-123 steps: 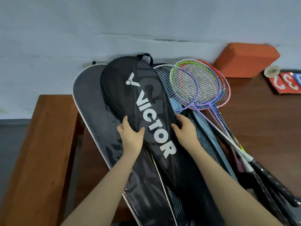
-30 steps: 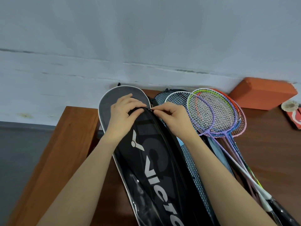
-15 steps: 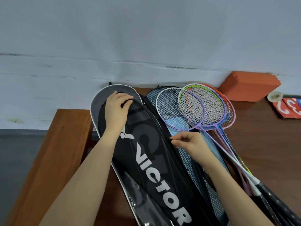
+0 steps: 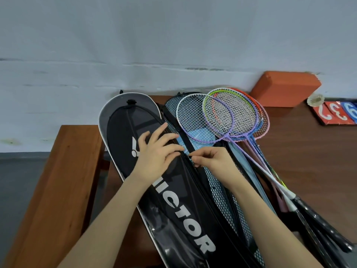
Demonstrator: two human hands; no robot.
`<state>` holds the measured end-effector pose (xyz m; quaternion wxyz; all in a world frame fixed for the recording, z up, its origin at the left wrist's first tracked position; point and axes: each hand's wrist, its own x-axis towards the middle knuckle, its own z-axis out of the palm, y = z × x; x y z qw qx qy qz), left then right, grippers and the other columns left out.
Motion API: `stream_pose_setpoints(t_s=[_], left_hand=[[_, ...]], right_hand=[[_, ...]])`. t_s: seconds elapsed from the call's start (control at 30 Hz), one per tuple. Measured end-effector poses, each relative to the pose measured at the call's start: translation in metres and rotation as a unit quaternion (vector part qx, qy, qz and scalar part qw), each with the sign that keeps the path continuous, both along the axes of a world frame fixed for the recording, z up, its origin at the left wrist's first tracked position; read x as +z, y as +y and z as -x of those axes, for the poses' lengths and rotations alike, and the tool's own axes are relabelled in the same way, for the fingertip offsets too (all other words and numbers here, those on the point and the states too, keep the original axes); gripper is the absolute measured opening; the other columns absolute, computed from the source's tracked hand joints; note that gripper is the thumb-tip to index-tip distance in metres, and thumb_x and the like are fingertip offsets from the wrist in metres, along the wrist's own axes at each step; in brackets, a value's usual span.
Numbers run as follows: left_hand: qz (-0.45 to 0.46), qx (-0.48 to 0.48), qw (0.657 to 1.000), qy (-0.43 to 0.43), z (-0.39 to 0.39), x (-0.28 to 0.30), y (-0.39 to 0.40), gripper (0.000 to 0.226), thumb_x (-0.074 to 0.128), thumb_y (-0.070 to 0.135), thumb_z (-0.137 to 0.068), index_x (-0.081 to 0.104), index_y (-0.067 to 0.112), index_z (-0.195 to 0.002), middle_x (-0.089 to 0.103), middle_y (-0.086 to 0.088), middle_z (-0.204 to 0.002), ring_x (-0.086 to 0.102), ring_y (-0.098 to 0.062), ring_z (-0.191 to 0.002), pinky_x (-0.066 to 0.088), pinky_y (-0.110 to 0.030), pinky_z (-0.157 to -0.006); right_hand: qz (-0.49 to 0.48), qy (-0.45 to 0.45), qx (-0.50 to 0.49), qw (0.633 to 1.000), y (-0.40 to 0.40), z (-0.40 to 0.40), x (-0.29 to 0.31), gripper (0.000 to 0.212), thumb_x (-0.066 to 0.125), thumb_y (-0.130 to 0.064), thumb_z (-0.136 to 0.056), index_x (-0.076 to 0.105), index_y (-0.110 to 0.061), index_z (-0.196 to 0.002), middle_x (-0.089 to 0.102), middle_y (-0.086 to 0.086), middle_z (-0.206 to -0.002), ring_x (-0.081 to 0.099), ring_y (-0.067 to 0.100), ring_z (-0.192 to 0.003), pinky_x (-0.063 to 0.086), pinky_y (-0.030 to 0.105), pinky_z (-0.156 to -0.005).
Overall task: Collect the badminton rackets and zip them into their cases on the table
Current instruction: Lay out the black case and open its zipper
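left hand (image 4: pixel 156 153): lying flat-ish on the black VICTOR case (image 4: pixel 181 213), fingers spread out and pretty straight, pressing the cover down right next to the zipper edge. Not gripping anything as far as I can see.
right hand (image 4: pixel 214 159): fingers and thumb pinched together on the zipper pull (image 4: pixel 190 157), which sits on the case's right edge, roughly a third of the way down from the rounded top. The two hands are nearly touching here.
VICTOR case: black, white lettering, lies diagonally on the surface (image 4: pixel 309 161) with the round end toward the wall. It sits on top of a grey case (image 4: pixel 123 101) with white piping, which sticks out around the top and left side.
mesh case (image 4: pixel 218 194): blue-ish netted cover just right of the black one, partly under the right forearm.
loose rackets (image 4: pixel 231 117): a bunch stacked to the right, heads overlapping near the wall. I can make out white, purple, green, pink and orange frames; handles with black grips fan out toward the lower right.
surface: dark brown wood. A lighter brown bench (image 4: pixel 58 190) runs along the left, apart from it.
other stuff: orange block (image 4: pixel 286 88) against the wall at the far right, a shuttlecock (image 4: pixel 315 99) beside it, and red and blue number cards (image 4: pixel 336 113) at the right edge.
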<state>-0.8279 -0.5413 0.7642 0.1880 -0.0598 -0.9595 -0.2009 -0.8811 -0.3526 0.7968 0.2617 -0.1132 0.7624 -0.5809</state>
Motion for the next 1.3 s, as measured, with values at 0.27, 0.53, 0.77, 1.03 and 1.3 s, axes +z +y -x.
stream_pose_setpoints(t_s=[0.27, 0.53, 0.77, 1.03, 1.3], left_hand=[[-0.011, 0.000, 0.999, 0.046, 0.026, -0.010, -0.011, 0.022, 0.053, 0.035, -0.086, 0.073, 0.027, -0.084, 0.066, 0.001, -0.099, 0.043, -0.021, -0.118, 0.036, -0.059, -0.091], [-0.055, 0.029, 0.998, 0.006, 0.046, -0.008, -0.021, 0.029, 0.048, 0.032, -0.085, 0.074, 0.018, -0.086, 0.065, -0.008, -0.104, 0.045, -0.027, -0.121, 0.023, -0.063, -0.102], [0.095, -0.108, 0.988, -0.051, -0.001, -0.017, 0.048, 0.022, 0.075, 0.027, -0.072, 0.070, 0.029, -0.094, 0.062, 0.005, -0.119, 0.045, -0.028, -0.127, 0.027, -0.053, -0.102], [-0.039, -0.103, 0.993, -0.040, -0.003, -0.032, 0.041, 0.026, 0.044, 0.039, -0.086, 0.067, 0.027, -0.086, 0.063, 0.012, -0.095, 0.040, -0.013, -0.124, 0.006, -0.049, -0.110], [-0.126, -0.077, 0.987, -0.065, 0.021, -0.030, 0.024, 0.011, 0.063, 0.015, -0.086, 0.071, 0.015, -0.093, 0.063, 0.000, -0.100, 0.040, -0.022, -0.131, 0.000, -0.054, -0.111]], right_hand=[[-0.094, 0.008, 0.010, 0.995, 0.033, -0.007, -0.016, 0.008, 0.070, -0.006, -0.081, 0.074, -0.010, -0.087, 0.070, 0.021, -0.083, 0.063, 0.033, -0.074, 0.053, 0.041, -0.079], [-0.121, -0.065, 0.009, 0.991, 0.068, -0.017, -0.024, 0.008, 0.070, -0.002, -0.080, 0.069, -0.003, -0.073, 0.068, -0.006, -0.066, 0.061, 0.001, -0.061, 0.046, 0.020, -0.069], [-0.072, -0.094, -0.052, 0.992, 0.058, -0.023, -0.025, 0.018, 0.066, 0.005, -0.079, 0.070, -0.010, -0.069, 0.063, -0.002, -0.060, 0.052, 0.005, -0.053, 0.041, 0.014, -0.054], [-0.039, -0.108, -0.092, 0.989, 0.061, -0.035, -0.029, 0.010, 0.063, 0.010, -0.078, 0.069, 0.003, -0.076, 0.064, -0.003, -0.056, 0.052, 0.005, -0.049, 0.040, 0.011, -0.049], [-0.103, -0.073, -0.057, 0.990, 0.107, -0.042, -0.031, 0.008, 0.067, -0.003, -0.082, 0.073, -0.009, -0.079, 0.067, 0.012, -0.073, 0.059, 0.022, -0.071, 0.048, 0.033, -0.073]])
